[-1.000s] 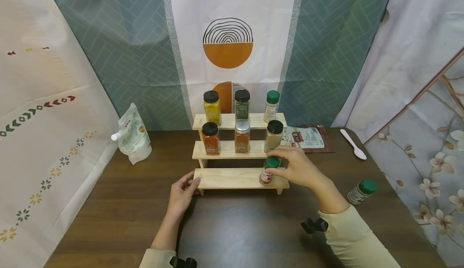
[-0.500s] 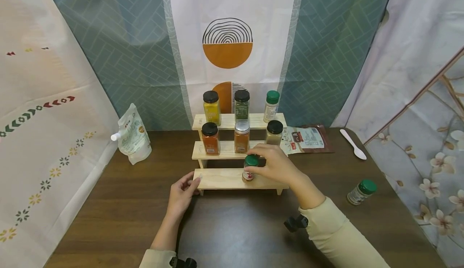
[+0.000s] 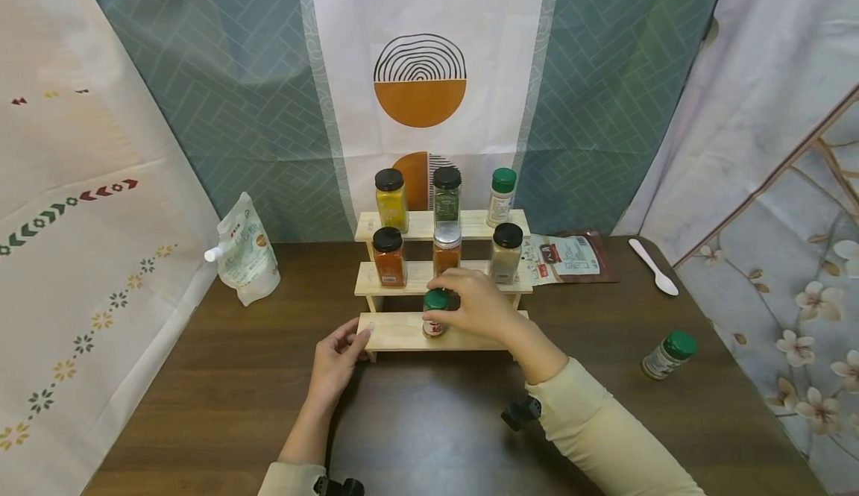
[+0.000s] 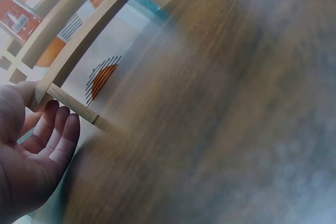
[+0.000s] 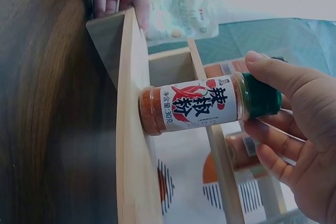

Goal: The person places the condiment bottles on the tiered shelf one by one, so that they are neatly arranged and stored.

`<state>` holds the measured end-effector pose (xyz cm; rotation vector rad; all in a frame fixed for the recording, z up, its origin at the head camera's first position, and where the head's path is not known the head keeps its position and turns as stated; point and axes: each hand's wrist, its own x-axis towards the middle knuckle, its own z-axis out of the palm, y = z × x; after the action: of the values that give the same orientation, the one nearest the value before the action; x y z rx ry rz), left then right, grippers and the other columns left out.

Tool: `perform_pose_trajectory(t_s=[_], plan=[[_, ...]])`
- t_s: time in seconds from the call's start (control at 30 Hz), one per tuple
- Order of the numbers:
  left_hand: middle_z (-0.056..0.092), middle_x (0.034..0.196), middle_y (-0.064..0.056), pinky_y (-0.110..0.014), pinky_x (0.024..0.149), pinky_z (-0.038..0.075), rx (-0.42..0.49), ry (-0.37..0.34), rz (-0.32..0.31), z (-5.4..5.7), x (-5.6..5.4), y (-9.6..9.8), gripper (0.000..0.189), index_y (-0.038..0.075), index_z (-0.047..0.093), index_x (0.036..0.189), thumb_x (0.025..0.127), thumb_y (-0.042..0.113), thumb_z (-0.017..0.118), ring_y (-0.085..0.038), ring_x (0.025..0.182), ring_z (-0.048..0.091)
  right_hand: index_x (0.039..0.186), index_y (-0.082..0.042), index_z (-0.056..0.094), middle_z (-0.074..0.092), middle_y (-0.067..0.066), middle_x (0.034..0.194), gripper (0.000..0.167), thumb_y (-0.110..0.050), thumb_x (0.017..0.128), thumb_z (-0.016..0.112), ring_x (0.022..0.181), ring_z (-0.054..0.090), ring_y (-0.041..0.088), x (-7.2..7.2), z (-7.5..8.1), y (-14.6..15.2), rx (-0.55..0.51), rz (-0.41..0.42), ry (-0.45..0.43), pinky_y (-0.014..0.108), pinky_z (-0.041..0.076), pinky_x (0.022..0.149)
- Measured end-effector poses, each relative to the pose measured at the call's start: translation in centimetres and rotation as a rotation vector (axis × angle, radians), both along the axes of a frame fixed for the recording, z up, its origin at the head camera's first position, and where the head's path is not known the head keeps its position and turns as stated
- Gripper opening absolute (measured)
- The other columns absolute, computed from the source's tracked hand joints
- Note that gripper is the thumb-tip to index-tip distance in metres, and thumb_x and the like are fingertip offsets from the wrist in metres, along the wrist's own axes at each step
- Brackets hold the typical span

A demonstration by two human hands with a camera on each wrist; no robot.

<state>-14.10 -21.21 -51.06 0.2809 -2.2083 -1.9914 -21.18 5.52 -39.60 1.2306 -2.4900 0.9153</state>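
Note:
My right hand (image 3: 478,308) pinches a chili powder jar (image 5: 191,103) by its green cap, thumb on one side and fingers on the other. Upright, the jar has its base at the bottom step of a three-tier wooden spice rack (image 3: 396,332), near that step's middle. My left hand (image 4: 31,156) grips the left end of the same step, thumb on top and fingers curled below. On the middle step are an orange-red spice jar (image 3: 391,266), a silver-capped jar (image 3: 446,253) partly hidden by my right hand, and a beige spice jar (image 3: 503,261).
The top step bears a yellow spice jar (image 3: 392,209), a green herb jar (image 3: 447,201) and a green-capped shaker (image 3: 499,205). Another green-capped shaker (image 3: 661,362) lies tilted at right, below a white spoon (image 3: 654,268). A brown packet (image 3: 570,257) and a spouted pouch (image 3: 248,257) flank the rack.
My right hand has moved left along the bottom step with the chili powder jar, from its right end to near the middle. My left hand has stayed on the rack.

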Motion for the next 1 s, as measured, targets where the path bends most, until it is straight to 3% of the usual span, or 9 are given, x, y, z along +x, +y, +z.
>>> perform_pose_trajectory(t_s=[0.53,0.77,1.0], plan=[[0.067,0.088,-0.011,-0.027,0.07,0.06,0.001,0.007,0.004,-0.2,0.0,0.0,0.048,-0.005,0.057,0.138,0.098,0.017,0.071,-0.015,0.074,0.067,0.114,-0.004,0.074,0.07,0.004,0.104,0.045,-0.034,0.083,0.086,0.091,0.066,0.016,0.0,0.0,-2.6,0.024,0.021,-0.023,0.03,0.057,0.079],[0.067,0.091,-0.012,-0.025,0.071,0.06,0.005,0.005,0.001,0.0,0.0,0.1,0.047,-0.005,0.057,0.138,0.098,0.017,0.07,-0.013,0.075,0.066,0.126,-0.004,0.069,0.069,0.009,0.118,0.06,-0.038,0.081,0.087,0.104,0.067,0.025,0.1,-0.3,-1.8,0.063,-0.025,-0.125,0.04,0.056,0.089],[0.067,0.09,-0.012,-0.027,0.072,0.06,0.025,-0.009,0.0,-0.2,-0.1,-0.1,0.046,-0.004,0.057,0.139,0.099,0.015,0.069,-0.012,0.075,0.067,0.126,-0.002,0.068,0.07,0.009,0.112,0.054,-0.031,0.084,0.085,0.093,0.066,0.02,0.2,-0.9,0.4,0.03,-0.004,-0.152,0.042,0.058,0.081]])
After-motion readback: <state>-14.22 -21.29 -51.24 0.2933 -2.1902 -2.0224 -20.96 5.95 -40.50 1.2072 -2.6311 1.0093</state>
